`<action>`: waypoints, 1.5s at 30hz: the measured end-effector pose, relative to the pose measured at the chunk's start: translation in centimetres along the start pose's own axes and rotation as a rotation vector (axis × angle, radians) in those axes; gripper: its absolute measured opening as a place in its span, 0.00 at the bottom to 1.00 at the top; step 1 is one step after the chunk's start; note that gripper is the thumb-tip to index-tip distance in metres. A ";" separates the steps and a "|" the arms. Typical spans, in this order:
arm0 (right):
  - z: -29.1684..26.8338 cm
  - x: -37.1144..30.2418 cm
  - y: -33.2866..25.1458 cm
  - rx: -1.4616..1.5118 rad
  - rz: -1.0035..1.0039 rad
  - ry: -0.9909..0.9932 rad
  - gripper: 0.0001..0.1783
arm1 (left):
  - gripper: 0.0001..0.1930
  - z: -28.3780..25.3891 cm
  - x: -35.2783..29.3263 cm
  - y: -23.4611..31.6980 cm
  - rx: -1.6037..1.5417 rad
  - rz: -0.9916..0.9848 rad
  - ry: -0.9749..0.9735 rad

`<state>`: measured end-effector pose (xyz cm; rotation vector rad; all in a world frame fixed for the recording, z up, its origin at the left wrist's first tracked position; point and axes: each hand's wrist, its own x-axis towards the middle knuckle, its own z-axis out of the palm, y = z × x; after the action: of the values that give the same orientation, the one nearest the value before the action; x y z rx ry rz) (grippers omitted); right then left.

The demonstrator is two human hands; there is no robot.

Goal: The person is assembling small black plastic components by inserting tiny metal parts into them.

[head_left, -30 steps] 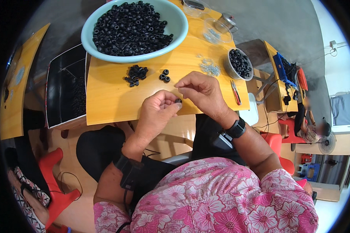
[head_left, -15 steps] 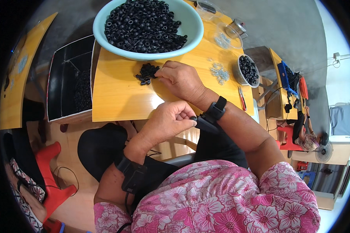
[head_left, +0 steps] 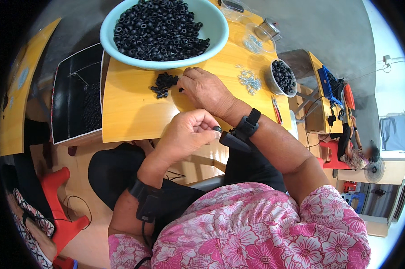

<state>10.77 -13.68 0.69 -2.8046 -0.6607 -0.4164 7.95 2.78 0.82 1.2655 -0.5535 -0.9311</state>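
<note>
My left hand (head_left: pixel 187 133) is closed above the table's front edge, with a small black rounded part (head_left: pixel 217 128) pinched between thumb and fingertips. Farther forward, my right hand (head_left: pixel 207 91) reaches over the table with its fingers bent together. Its fingertips are at the right side of a small pile of black pieces (head_left: pixel 163 85). A bit of black shows under those fingertips, but whether they grip a piece is hidden. Just beyond the pile stands a large light blue basin (head_left: pixel 215 28) heaped with black ring-shaped parts.
Small clear pieces (head_left: pixel 251 82) lie right of my right hand, beside a white tub (head_left: pixel 274 80) of black parts. Red-handled pliers (head_left: pixel 277 110) lie nearby. A clear container (head_left: pixel 270 46) and a metal mug (head_left: pixel 270 28) stand farther back. A black-lined box (head_left: pixel 70 85) is at the left.
My right hand's fingertips have shifted slightly along the pile's right side. My left hand still pinches the black part, a little higher. The whole view has moved slightly.
</note>
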 end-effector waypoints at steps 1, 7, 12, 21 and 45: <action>-0.3 -0.1 0.0 0.015 -0.006 0.024 0.09 | 0.06 0.0 0.0 0.0 -0.005 -0.001 0.029; -3.6 -2.8 0.6 0.306 0.210 0.119 0.09 | 0.05 -0.1 0.6 -0.6 -0.089 0.126 0.182; -6.4 -5.9 -0.5 0.411 0.354 0.067 0.09 | 0.05 -0.6 2.2 -2.2 -0.166 0.171 0.260; -6.4 -7.4 -2.0 0.632 0.613 0.079 0.05 | 0.05 0.1 3.6 -2.1 -0.133 0.216 0.230; -5.0 -7.4 -1.5 0.962 0.772 0.174 0.07 | 0.05 0.1 3.7 -2.3 -0.052 0.220 0.253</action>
<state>2.65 -16.76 3.19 -1.8483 0.2511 -0.1164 9.19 -0.39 -1.80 1.2261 -0.4554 -0.5882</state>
